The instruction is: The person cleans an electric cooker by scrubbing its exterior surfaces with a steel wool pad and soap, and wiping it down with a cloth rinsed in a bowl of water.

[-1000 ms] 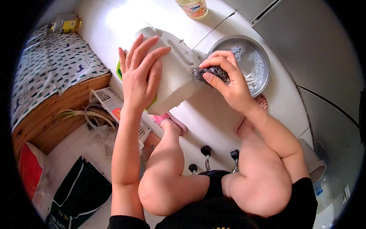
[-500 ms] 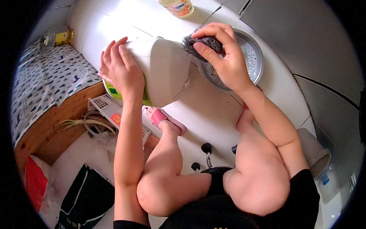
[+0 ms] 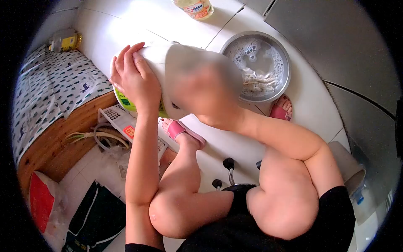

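A big white plastic container (image 3: 161, 59) with a green label lies tilted in front of me above the tiled floor. My left hand (image 3: 136, 80) is spread over its left end, fingers curved around it, holding it. Over the container's right end is my right hand (image 3: 208, 94), so blurred that its fingers cannot be made out. Whether the dark scrubber is still in it is hidden by the smear. Just beyond, to the right, a round metal basin (image 3: 287, 67) holds sudsy water and a pale wet cloth (image 3: 260, 82).
A bottle of pale yellow liquid (image 3: 195, 9) stands at the top. Left are a patterned cloth (image 3: 63, 80) over a wooden edge and a white plastic basket (image 3: 115, 117). A dark green bag (image 3: 94, 218) lies lower left; a grey bin (image 3: 346, 166) lies by the right wall.
My right hand, which held the dark wiry scrubber up beside the basin, has swung left and down onto the container's right end. My left hand stays on the container almost unmoved.
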A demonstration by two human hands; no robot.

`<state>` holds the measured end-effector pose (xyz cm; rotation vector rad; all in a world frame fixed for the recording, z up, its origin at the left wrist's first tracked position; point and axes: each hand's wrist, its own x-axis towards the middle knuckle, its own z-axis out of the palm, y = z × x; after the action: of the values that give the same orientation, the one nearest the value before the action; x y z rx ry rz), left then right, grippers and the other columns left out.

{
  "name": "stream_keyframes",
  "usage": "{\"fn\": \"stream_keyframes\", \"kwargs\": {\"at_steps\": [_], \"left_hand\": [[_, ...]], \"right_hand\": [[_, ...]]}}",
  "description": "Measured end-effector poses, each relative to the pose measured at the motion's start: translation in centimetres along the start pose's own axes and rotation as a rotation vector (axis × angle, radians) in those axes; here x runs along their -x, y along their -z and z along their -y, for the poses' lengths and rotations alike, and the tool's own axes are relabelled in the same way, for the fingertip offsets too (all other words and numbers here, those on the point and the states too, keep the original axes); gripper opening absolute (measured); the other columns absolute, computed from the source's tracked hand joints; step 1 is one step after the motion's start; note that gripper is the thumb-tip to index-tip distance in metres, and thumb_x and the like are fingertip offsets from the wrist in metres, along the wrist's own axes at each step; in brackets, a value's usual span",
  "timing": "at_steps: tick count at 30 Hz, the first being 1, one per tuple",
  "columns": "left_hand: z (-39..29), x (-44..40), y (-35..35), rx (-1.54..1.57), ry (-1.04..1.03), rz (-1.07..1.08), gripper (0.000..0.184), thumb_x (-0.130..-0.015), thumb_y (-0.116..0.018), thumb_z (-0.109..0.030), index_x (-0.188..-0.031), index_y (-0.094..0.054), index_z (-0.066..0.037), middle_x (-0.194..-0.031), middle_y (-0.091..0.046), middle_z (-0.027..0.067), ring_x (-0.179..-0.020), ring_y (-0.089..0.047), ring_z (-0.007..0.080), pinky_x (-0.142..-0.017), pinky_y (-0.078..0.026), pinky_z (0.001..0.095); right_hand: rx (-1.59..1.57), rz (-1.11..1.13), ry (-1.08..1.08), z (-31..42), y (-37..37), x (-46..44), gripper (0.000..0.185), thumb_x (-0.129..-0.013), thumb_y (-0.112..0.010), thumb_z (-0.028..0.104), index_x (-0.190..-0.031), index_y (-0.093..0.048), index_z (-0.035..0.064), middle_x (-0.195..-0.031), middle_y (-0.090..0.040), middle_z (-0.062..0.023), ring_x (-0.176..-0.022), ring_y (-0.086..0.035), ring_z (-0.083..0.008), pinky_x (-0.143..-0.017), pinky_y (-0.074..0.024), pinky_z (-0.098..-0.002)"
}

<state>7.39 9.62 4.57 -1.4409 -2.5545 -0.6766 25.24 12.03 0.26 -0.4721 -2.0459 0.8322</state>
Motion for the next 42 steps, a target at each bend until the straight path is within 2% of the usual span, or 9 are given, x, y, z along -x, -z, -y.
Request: {"fn": "stream_keyframes", "kwargs": {"at_steps": [4,7,10,16,19,21,29,36,42], "left_hand": [[0.2,0.1,0.1,-0.01,-0.024,0.009,0.033,-0.102,-0.039,-0.025,-0.112,-0.07,-0.019,-0.131,-0.059,0.0045,-0.135,-0.037,0.0313,-0.116,-0.014,0.0503],[0.2,-0.1,0.0,-0.02,-0.034,-0.002,0.033,-0.101,-0.039,-0.024,-0.111,-0.07,-0.017,-0.129,-0.06,0.0048,-0.134,-0.039,0.0315,-0.116,-0.015,0.0493],[0.0,0.0,0.0,-0.028,-0.03,-0.022,0.033,-0.101,-0.039,-0.024,-0.111,-0.07,-0.017,-0.128,-0.06,0.0052,-0.132,-0.04,0.0309,-0.116,-0.016,0.0495],[-0.1,-0.1,-0.1,-0.001,-0.022,-0.024,0.032,-0.101,-0.04,-0.023,-0.11,-0.07,-0.017,-0.126,-0.06,0.0063,-0.13,-0.043,0.0293,-0.117,-0.016,0.051],[-0.1,0.0,0.0,0.005,-0.016,-0.012,0.032,-0.101,-0.04,-0.024,-0.11,-0.07,-0.017,-0.126,-0.06,0.0063,-0.13,-0.044,0.0286,-0.117,-0.016,0.0516],[0.0,0.0,0.0,0.014,-0.007,0.01,0.032,-0.102,-0.04,-0.024,-0.11,-0.07,-0.016,-0.126,-0.06,0.0062,-0.13,-0.044,0.0283,-0.118,-0.016,0.0517],[0.1,0.1,-0.3,0.062,-0.013,-0.057,0.031,-0.102,-0.042,-0.024,-0.109,-0.071,-0.015,-0.123,-0.062,0.0058,-0.128,-0.047,0.0259,-0.117,-0.018,0.0491],[0.4,-0.2,-0.1,0.023,-0.041,-0.041,0.029,-0.102,-0.044,-0.022,-0.109,-0.071,-0.015,-0.12,-0.065,0.0064,-0.125,-0.049,0.0262,-0.111,-0.027,0.0424],[-0.9,0.6,0.4,0.152,-0.243,0.04,0.029,-0.102,-0.046,-0.028,-0.114,-0.07,-0.017,-0.126,-0.065,0.0025,-0.127,-0.052,0.0248,-0.118,-0.022,0.0461]], "right_hand": [[-0.037,-0.082,0.06,-1.2,0.8,-2.7,0.016,-0.078,-0.066,0.014,-0.092,-0.063,0.0056,-0.102,-0.059,-0.0083,-0.095,-0.053,-0.0317,-0.088,-0.0425,-0.0464],[-0.066,-0.127,-0.137,-2.9,0.3,-4.7,0.016,-0.079,-0.067,0.013,-0.092,-0.063,0.0049,-0.098,-0.06,-0.0092,-0.09,-0.053,-0.0304,-0.087,-0.0429,-0.0454],[0.003,0.006,-0.171,-0.7,1.3,-3.5,0.023,-0.075,-0.069,0.003,-0.097,-0.064,0.0073,-0.102,-0.059,-0.0089,-0.094,-0.05,-0.0315,-0.088,-0.0411,-0.0437],[-0.095,0.047,-0.097,-0.3,-0.1,0.5,0.024,-0.079,-0.066,0.016,-0.102,-0.065,0.0082,-0.118,-0.061,-0.0092,-0.101,-0.052,-0.032,-0.091,-0.0388,-0.0455],[0.08,0.136,-0.081,-1.3,1.6,-3.5,0.024,-0.079,-0.069,0.013,-0.102,-0.063,0.0085,-0.111,-0.062,-0.0076,-0.098,-0.052,-0.0319,-0.089,-0.0393,-0.0443],[-0.003,-0.163,-0.164,-2.8,0.5,-6.1,0.026,-0.075,-0.074,0.004,-0.098,-0.063,0.0088,-0.1,-0.059,-0.0059,-0.095,-0.05,-0.032,-0.086,-0.0412,-0.0399],[0.06,0.045,0.064,1.3,-0.5,-1.4,0.02,-0.077,-0.067,0.012,-0.096,-0.065,0.0182,-0.101,-0.052,-0.0035,-0.096,-0.047,-0.0323,-0.082,-0.0485,-0.0379],[0.034,-0.053,-0.126,-0.4,-0.4,-6.5,0.023,-0.072,-0.073,0.011,-0.092,-0.065,0.0181,-0.1,-0.054,-0.0035,-0.094,-0.051,-0.0297,-0.08,-0.0508,-0.0402],[-0.175,-0.195,-0.192,-2.4,-0.9,-4.1,0.028,-0.078,-0.073,0.013,-0.104,-0.062,0.0164,-0.104,-0.052,-0.0099,-0.103,-0.049,-0.0345,-0.092,-0.0431,-0.0444]]}}
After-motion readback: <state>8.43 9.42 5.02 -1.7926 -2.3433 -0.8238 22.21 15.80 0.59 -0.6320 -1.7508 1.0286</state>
